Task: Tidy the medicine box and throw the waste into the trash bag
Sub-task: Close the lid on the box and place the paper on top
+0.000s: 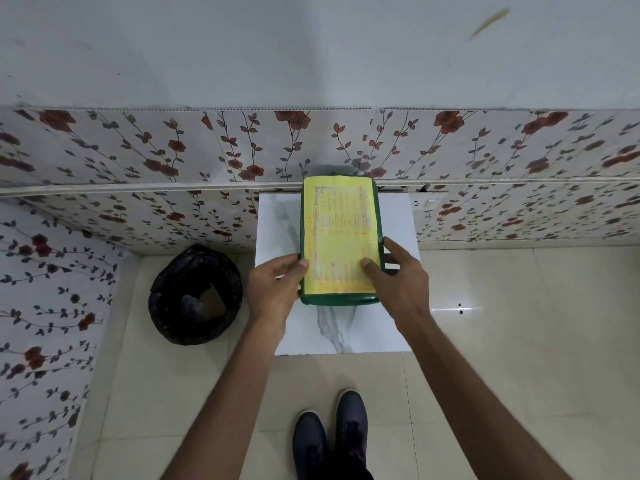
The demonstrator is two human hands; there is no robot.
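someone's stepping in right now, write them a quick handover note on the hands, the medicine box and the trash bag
Left hand: on the near left edge of the green medicine box, thumb on its yellow label.
Right hand: on the near right edge, fingers wrapped round the side, thumb on the label.
Box: lid closed, lying on the white marble-pattern table against the floral wall.
Black trash bag: open on the floor left of the table, with something brownish already inside.
Done: nothing visibly sorted; no loose waste on the table.
Left: open the box, tidy the contents, drop waste into the bag.
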